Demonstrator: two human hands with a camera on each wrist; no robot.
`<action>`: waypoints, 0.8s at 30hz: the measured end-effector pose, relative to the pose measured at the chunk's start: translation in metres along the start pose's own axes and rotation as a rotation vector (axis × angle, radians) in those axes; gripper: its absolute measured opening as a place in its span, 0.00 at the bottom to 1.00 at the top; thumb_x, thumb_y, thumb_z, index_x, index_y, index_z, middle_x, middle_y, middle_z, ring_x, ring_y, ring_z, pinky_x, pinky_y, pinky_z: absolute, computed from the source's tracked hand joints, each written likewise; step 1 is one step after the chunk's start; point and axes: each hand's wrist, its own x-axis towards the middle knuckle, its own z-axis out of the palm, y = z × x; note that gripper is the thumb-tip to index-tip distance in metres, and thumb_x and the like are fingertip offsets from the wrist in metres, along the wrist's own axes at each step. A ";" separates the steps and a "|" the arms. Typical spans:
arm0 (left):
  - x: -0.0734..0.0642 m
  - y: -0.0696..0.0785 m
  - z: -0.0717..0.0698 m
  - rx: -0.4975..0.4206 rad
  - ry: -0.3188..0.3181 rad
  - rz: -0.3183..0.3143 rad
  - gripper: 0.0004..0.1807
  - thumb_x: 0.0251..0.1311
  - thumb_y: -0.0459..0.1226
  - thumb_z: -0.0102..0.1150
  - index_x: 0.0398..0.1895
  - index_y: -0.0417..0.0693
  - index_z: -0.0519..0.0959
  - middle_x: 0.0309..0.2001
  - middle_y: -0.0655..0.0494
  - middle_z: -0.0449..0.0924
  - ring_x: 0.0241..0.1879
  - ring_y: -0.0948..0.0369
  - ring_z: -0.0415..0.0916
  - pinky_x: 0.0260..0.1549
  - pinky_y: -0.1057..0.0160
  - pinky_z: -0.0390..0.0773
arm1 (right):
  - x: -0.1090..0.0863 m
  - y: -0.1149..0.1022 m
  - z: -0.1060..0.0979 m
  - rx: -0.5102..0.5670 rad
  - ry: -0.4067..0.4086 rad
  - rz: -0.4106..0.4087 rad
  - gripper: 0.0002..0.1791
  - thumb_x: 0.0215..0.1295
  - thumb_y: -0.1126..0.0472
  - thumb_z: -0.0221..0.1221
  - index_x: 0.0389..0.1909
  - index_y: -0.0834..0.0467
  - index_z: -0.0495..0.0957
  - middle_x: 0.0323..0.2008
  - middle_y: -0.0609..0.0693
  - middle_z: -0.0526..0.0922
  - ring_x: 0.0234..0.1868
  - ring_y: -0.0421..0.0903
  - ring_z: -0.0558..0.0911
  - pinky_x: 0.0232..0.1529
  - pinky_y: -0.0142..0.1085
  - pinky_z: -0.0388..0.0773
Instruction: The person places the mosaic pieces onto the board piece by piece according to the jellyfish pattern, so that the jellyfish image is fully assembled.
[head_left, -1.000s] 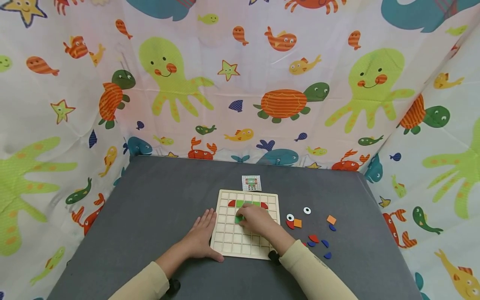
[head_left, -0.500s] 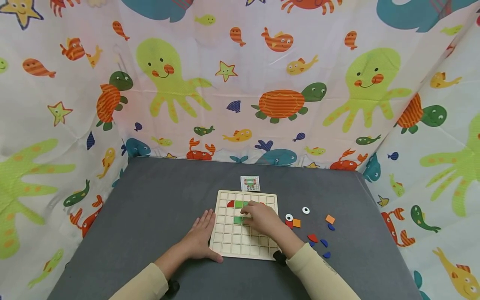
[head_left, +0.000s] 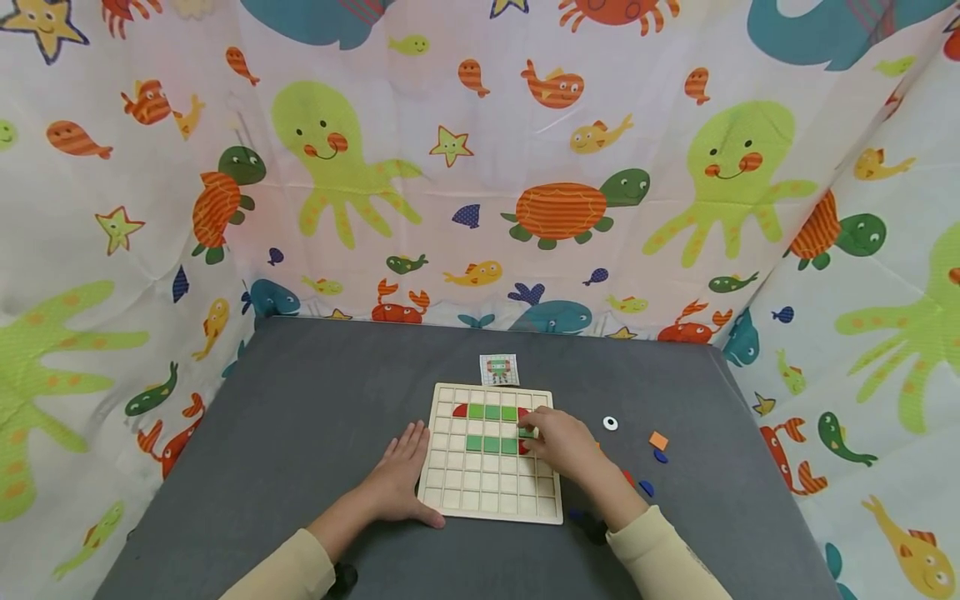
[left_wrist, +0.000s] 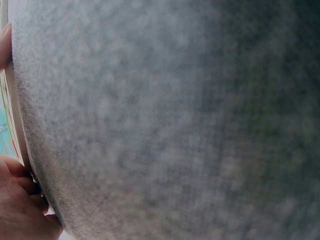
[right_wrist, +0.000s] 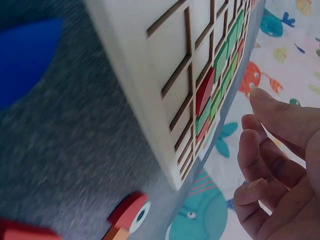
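Note:
A light wooden grid board [head_left: 477,483] lies on the table with red and green pieces set in its cells. Green tiles [head_left: 491,445] line a middle row, with a red piece [head_left: 523,447] at its right end. My left hand [head_left: 393,479] lies spread along the board's left edge, its fingers straight and touching it. Over the right side of the board is my right hand [head_left: 566,446], hiding some cells. In the right wrist view nothing shows between the thumb and the loosely bent fingers [right_wrist: 250,145].
A small printed card [head_left: 499,369] lies behind the board. To its right are a white ring [head_left: 611,423], an orange square [head_left: 657,440] and blue half-rounds [head_left: 647,488]. More red pieces are partly hidden by the right arm. A patterned curtain [head_left: 465,100] hangs around the table [head_left: 322,375].
My right hand has moved rightward across the board, uncovering green tiles in the middle row and the red piece at their end. The left hand stays in place.

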 end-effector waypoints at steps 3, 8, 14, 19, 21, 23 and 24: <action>0.000 -0.001 0.001 0.000 -0.001 -0.002 0.82 0.32 0.70 0.76 0.81 0.38 0.40 0.82 0.41 0.34 0.81 0.47 0.32 0.76 0.41 0.43 | -0.005 0.005 -0.003 0.020 0.000 0.036 0.14 0.60 0.63 0.71 0.48 0.54 0.87 0.40 0.46 0.85 0.32 0.40 0.79 0.34 0.39 0.77; 0.000 -0.001 0.002 -0.001 0.005 -0.003 0.82 0.31 0.70 0.77 0.81 0.38 0.40 0.82 0.41 0.35 0.81 0.47 0.32 0.76 0.41 0.43 | -0.012 0.015 -0.004 0.032 0.015 0.083 0.14 0.59 0.63 0.71 0.47 0.54 0.87 0.39 0.46 0.84 0.33 0.40 0.79 0.35 0.38 0.78; 0.000 -0.001 0.002 -0.004 0.007 0.000 0.82 0.32 0.70 0.77 0.81 0.38 0.40 0.82 0.41 0.34 0.81 0.47 0.32 0.76 0.40 0.43 | -0.021 0.030 -0.005 0.039 0.022 0.129 0.14 0.59 0.64 0.72 0.47 0.55 0.86 0.41 0.47 0.85 0.36 0.42 0.81 0.39 0.41 0.82; 0.000 -0.001 0.002 0.000 0.000 -0.004 0.82 0.31 0.70 0.76 0.81 0.38 0.40 0.82 0.42 0.34 0.81 0.48 0.31 0.76 0.41 0.43 | -0.029 0.045 -0.008 0.023 0.014 0.185 0.14 0.59 0.62 0.72 0.46 0.54 0.86 0.41 0.47 0.85 0.37 0.42 0.81 0.40 0.43 0.82; 0.001 -0.001 0.002 0.002 -0.003 -0.007 0.82 0.31 0.71 0.76 0.81 0.38 0.40 0.82 0.42 0.34 0.82 0.48 0.31 0.76 0.41 0.43 | -0.032 0.052 -0.009 0.008 0.011 0.200 0.13 0.59 0.61 0.72 0.46 0.53 0.87 0.41 0.47 0.85 0.36 0.42 0.80 0.40 0.43 0.82; 0.001 -0.002 0.002 0.005 -0.004 -0.008 0.82 0.31 0.71 0.76 0.81 0.39 0.40 0.82 0.42 0.34 0.82 0.48 0.31 0.76 0.41 0.43 | -0.035 0.058 -0.010 -0.006 0.014 0.203 0.13 0.59 0.60 0.72 0.45 0.53 0.87 0.41 0.47 0.85 0.37 0.42 0.81 0.41 0.44 0.82; 0.001 -0.002 0.003 0.005 -0.004 -0.008 0.82 0.31 0.71 0.76 0.81 0.39 0.40 0.82 0.42 0.34 0.82 0.48 0.31 0.76 0.41 0.43 | -0.036 0.061 -0.010 -0.014 0.015 0.203 0.13 0.59 0.60 0.72 0.45 0.53 0.87 0.41 0.47 0.85 0.38 0.43 0.81 0.42 0.45 0.82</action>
